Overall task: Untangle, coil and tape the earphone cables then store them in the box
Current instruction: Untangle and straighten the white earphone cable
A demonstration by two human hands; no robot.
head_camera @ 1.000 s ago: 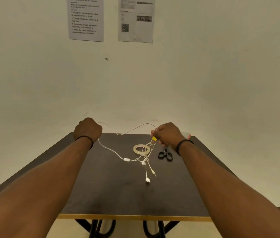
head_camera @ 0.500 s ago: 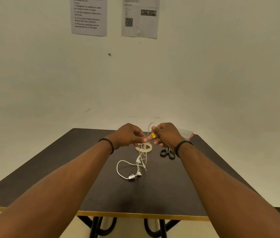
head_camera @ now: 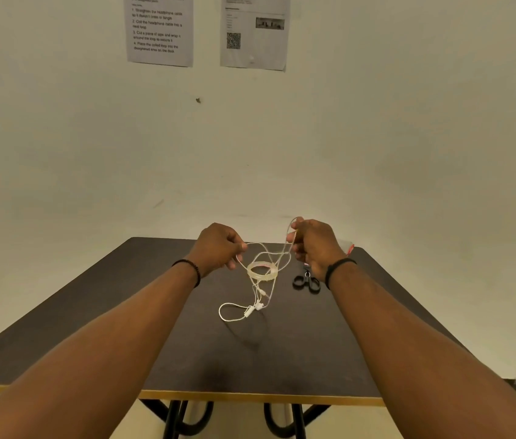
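Nearest on the table (head_camera: 123, 327), the earphone cable (head_camera: 234, 312) ends in a small loop, nearer than the tape roll (head_camera: 262, 270). Above the roll, the left hand (head_camera: 218, 248) and right hand (head_camera: 312, 245) each pinch the cable, strands sagging between them. Scissors (head_camera: 305, 280) lie right of the roll. Farther off, a wall sheet (head_camera: 159, 28) reads "Cut a piece of tape".

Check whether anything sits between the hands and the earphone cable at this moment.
Nothing does: the left hand and the right hand each already pinch the earphone cable directly. The tape roll lies on the table behind the hanging strands, and the scissors lie off to the right.
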